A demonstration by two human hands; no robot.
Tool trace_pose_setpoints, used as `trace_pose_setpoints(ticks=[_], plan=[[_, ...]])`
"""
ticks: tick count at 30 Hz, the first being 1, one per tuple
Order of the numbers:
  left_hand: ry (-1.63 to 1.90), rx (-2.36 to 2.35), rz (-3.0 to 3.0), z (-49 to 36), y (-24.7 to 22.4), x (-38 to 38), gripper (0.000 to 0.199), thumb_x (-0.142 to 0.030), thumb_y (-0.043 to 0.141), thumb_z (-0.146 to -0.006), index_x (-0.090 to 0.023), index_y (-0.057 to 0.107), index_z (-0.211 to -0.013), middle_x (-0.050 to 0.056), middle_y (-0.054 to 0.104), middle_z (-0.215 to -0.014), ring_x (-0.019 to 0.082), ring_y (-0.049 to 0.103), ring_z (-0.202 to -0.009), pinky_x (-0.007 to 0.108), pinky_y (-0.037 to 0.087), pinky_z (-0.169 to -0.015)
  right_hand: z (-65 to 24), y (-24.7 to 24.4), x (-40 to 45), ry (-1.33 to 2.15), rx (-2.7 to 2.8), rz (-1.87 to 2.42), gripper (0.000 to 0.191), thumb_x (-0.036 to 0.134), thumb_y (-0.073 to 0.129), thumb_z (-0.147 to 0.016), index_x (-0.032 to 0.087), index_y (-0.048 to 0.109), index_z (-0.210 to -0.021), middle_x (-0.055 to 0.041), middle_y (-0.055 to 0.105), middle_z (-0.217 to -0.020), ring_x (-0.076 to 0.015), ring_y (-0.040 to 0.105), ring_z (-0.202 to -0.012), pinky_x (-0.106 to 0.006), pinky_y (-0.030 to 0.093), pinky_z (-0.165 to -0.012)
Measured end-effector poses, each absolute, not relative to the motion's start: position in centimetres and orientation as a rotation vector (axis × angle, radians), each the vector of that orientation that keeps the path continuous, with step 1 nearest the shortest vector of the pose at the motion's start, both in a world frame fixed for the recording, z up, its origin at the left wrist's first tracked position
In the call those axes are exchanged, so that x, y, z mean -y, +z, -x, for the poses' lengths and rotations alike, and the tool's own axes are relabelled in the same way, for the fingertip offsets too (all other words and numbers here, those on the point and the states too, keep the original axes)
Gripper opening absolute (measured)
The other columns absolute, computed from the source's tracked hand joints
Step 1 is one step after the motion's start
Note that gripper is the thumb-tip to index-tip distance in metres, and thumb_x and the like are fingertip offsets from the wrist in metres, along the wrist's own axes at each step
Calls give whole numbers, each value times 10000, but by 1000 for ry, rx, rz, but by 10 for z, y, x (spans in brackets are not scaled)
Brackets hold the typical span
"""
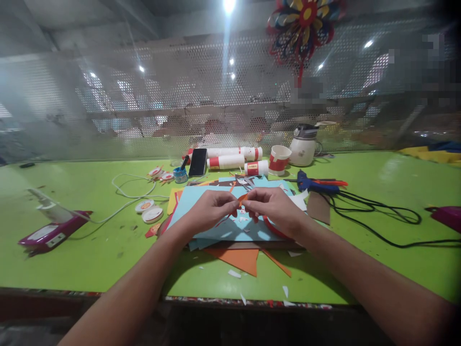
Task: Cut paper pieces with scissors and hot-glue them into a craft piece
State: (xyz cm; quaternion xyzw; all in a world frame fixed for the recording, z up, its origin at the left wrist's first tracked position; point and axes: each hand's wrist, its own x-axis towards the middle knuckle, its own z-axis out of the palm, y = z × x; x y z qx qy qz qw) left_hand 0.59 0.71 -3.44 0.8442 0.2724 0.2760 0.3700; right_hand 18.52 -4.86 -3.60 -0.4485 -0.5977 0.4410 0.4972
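Both my hands meet over a stack of light blue paper [194, 202] on the green table. Between the fingertips is a small piece of orange paper [242, 198]. My left hand [215, 207] pinches it from the left, and my right hand [272, 205] pinches it from the right. Part of the piece is hidden by the fingers. Small white paper scraps [244, 219] lie on the blue sheet below. A red curved strip [275, 228] shows beside my right hand. Orange paper [237, 259] sticks out from under the stack towards me.
Paper cups [279, 160], a phone [198, 162], a blue jar [180, 175] and a white jug [304, 146] stand behind the stack. A blue glue gun [315, 183] with a black cord lies right. At left is a purple power strip [55, 233] with a white cable.
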Motion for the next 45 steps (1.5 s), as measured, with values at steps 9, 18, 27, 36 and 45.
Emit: trace_pose_setpoints(ticks=[9,18,27,36,45], plan=[[681,-724,-2061,-12,-37,-3,305,-391,529,-844,-141,612,-689,14,589,-640,123,508,-613,244,384,-589,-183,-39,48,1088,1327,1059,222,340,723,-680,158,617,-611,36,567,-518,-82,484,-468,-247,429,-484],[596,-708,-1906,-7,-37,-6,238,-368,611,-789,-146,616,-704,0,592,-628,115,520,-592,253,399,-600,-187,-40,43,1053,1290,1067,269,388,700,-698,158,610,-590,26,571,-527,-88,501,-467,-251,425,-465],[497,-665,-1853,-3,-34,-8,219,-360,643,-760,-152,624,-690,-7,589,-613,121,518,-608,267,400,-645,-196,-41,37,957,1279,1099,248,351,686,-727,163,596,-593,41,553,-517,-78,483,-449,-235,396,-448],[359,-657,-1881,7,-28,-11,197,-348,662,-754,-154,647,-719,7,635,-625,131,545,-618,264,407,-633,-201,-37,35,909,1267,1122,244,295,672,-791,150,590,-612,41,550,-521,-65,466,-438,-206,382,-415],[493,-743,-1900,20,-16,-23,129,-271,697,-691,-152,657,-663,8,640,-609,124,536,-599,250,381,-599,-208,-36,32,848,1300,1163,300,246,583,-917,142,537,-640,86,502,-545,-49,462,-425,-173,389,-411]])
